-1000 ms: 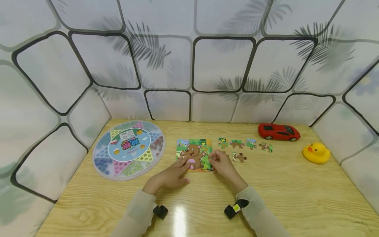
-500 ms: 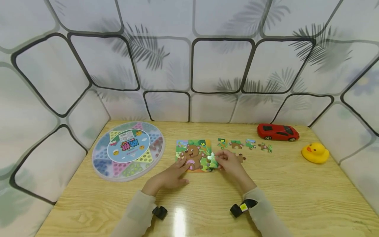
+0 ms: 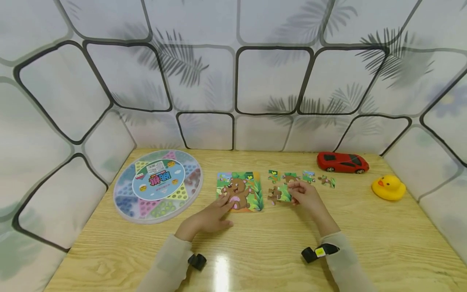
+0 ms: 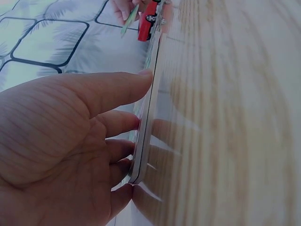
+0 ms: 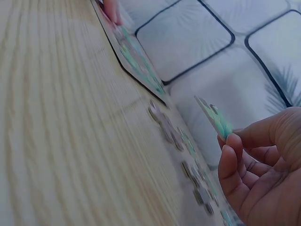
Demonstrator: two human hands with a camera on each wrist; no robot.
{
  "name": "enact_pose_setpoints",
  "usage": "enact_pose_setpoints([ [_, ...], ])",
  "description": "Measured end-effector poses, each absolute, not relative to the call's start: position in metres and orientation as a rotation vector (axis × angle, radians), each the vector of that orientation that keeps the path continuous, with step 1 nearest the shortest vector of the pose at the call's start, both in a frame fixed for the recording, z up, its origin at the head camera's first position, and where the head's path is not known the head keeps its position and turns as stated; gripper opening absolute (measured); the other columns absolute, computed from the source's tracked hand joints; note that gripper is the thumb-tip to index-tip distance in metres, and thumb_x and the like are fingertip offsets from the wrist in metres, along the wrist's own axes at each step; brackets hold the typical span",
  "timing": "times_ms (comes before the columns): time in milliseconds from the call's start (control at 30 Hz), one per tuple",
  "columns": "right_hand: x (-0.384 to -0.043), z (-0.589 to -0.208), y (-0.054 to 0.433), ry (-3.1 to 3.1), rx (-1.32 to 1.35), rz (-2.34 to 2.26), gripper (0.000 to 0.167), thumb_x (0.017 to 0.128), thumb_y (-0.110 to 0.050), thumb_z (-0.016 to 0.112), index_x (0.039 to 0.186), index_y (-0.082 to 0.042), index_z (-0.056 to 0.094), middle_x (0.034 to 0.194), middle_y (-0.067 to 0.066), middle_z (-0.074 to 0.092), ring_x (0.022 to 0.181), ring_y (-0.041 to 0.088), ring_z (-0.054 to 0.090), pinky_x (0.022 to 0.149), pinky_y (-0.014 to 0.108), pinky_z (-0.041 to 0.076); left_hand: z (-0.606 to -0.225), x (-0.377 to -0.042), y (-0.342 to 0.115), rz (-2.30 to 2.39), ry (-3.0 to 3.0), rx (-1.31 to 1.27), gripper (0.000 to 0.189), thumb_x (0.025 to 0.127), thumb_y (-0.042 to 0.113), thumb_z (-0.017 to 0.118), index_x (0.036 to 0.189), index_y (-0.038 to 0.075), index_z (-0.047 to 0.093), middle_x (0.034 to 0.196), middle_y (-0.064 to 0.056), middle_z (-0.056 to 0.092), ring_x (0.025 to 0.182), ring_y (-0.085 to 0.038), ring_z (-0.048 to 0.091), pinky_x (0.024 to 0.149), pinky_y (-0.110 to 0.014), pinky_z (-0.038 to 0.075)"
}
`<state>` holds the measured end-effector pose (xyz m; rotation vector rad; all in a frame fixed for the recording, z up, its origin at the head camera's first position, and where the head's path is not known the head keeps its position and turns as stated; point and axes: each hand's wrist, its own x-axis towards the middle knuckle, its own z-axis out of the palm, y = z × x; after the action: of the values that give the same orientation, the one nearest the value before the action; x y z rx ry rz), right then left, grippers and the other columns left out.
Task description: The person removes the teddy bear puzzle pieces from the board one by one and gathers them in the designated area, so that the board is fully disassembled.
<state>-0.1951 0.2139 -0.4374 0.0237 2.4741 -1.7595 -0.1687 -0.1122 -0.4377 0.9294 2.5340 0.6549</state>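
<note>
A flat bear jigsaw puzzle (image 3: 255, 186) lies at the middle of the table. My left hand (image 3: 215, 213) rests on its lower left part; in the left wrist view the fingertips touch the puzzle's top and the thumb (image 4: 117, 89) is at its edge. My right hand (image 3: 308, 200) pinches a green puzzle piece (image 3: 283, 193) between thumb and fingers, to the right of the puzzle. From the right wrist, that green piece (image 5: 215, 117) is seen held up off the table. Several loose puzzle pieces (image 3: 274, 176) lie around and behind it, including a brown one (image 3: 273, 195).
A round Chinese checkers board (image 3: 158, 180) lies at the left. A red toy car (image 3: 343, 162) and a yellow rubber duck (image 3: 389, 188) stand at the right. A patterned cloth wall (image 3: 273, 81) encloses the back and sides of the wooden table (image 3: 255, 251).
My right hand has lifted the green piece from the puzzle's right edge and carried it rightward over the loose pieces. My left hand stays on the puzzle.
</note>
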Motion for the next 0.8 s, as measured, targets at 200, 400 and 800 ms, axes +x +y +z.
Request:
enact_pose_setpoints([
  [200,-0.193,-0.44,0.239,2.51,0.088,-1.745,0.029,0.094,-0.008,0.057,0.117,0.009,0.054,0.078,-0.001,0.059,0.061,0.008,0.055,0.06,0.023,0.052,-0.439,-0.169,-0.112,0.643,2.539,0.934,0.068,0.095,0.026,0.057,0.146,-0.004,0.026,0.154,-0.027,0.006,0.143,-0.039,0.003,0.113,-0.051,0.016],
  [400,-0.192,-0.443,0.261,2.53,0.148,-1.743,0.032,0.094,-0.009,0.057,0.118,0.012,0.053,0.079,-0.004,0.059,0.062,0.005,0.056,0.059,0.022,0.052,-0.441,-0.17,-0.113,0.632,2.544,0.934,0.069,0.095,0.027,0.057,0.147,-0.003,0.025,0.154,-0.027,0.005,0.143,-0.038,0.002,0.113,-0.051,0.016],
  [800,-0.193,-0.445,0.291,2.496,0.24,-1.738,0.036,0.094,-0.011,0.057,0.12,0.013,0.049,0.078,-0.009,0.059,0.062,0.004,0.055,0.058,0.021,0.052,-0.441,-0.17,-0.113,0.625,2.548,0.93,0.067,0.095,0.027,0.057,0.147,-0.002,0.026,0.154,-0.026,0.007,0.143,-0.037,0.003,0.113,-0.05,0.017],
])
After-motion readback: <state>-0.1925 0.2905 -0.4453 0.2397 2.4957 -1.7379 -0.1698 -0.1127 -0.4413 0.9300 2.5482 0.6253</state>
